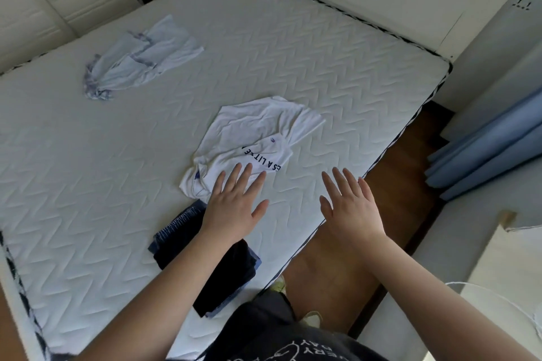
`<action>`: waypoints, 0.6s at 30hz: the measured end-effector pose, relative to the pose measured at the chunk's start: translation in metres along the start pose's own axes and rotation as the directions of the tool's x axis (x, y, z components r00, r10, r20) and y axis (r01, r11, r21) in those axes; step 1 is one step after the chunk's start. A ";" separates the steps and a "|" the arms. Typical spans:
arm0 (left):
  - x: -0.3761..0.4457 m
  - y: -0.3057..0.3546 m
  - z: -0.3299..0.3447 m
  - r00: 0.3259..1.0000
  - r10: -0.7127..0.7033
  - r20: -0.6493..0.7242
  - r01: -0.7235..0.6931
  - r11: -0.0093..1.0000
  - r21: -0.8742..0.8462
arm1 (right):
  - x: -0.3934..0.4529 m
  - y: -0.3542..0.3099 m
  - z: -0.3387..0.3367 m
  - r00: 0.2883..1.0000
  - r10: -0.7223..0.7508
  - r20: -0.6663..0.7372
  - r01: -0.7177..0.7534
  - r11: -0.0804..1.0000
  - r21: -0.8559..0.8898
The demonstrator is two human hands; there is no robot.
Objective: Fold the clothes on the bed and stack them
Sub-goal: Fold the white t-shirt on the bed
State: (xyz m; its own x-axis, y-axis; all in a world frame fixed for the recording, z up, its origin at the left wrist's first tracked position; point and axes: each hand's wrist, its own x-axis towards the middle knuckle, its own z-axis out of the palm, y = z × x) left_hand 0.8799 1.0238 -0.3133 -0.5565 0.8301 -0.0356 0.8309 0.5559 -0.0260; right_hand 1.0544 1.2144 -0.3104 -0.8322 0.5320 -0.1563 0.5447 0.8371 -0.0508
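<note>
**Tech A:** Bedroom view, looking down: a bare white quilted mattress (293, 47) with a chevron stitch pattern fills most of the frame. Cream panelled wardrobe doors (58, 0) stand at 10 to 11 o'clock, brown wooden flooring (404, 184) runs along the bed edge at 3 to 5 o'clock, and light blue curtains (492, 149) hang at 3 o'clock. Report the garments.

**Tech B:** Three items. Item one: a crumpled white T-shirt with dark block lettering (249, 138), at frame centre, unfolded. Item two: a rumpled pale blue garment with plaid trim (137, 58), at 10 o'clock, well apart from the T-shirt. Item three: a folded stack of dark navy and denim-blue clothes (223, 269), at 6 o'clock near the bed edge, partly covered by the left forearm.

**Tech A:** Hand status?

**Tech B:** Left hand (234, 205): palm down, fingers spread and extended, nothing held. Its fingertips overlap the near edge of the T-shirt; whether they press the cloth cannot be told. Right hand (352, 208): palm down, fingers fully extended, nothing held, positioned over bare mattress at 4 o'clock of the T-shirt, just beside the bed edge.

**Tech A:** Operator position?

**Tech B:** Standing at the bed's 5 o'clock edge, wearing a dark grey printed shirt (293, 343).
</note>
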 end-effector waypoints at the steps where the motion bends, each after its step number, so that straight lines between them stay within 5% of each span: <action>1: 0.006 -0.005 0.002 1.000 -0.015 0.000 0.015 1.000 -0.002 | 0.011 -0.001 0.000 1.000 -0.019 0.004 0.019 1.000 0.000; 18: 0.065 -0.088 0.042 0.939 -0.325 0.117 0.328 0.944 -0.014 | 0.177 -0.047 -0.005 0.933 -0.357 0.045 0.359 0.933 -0.029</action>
State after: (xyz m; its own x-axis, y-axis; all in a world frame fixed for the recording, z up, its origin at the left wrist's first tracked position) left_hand 0.7708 1.0267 -0.3552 -0.7923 0.5935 -0.1414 0.6019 0.7982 -0.0222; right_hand 0.8811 1.2697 -0.3302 -0.9664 0.1913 -0.1716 0.2065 0.9755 -0.0754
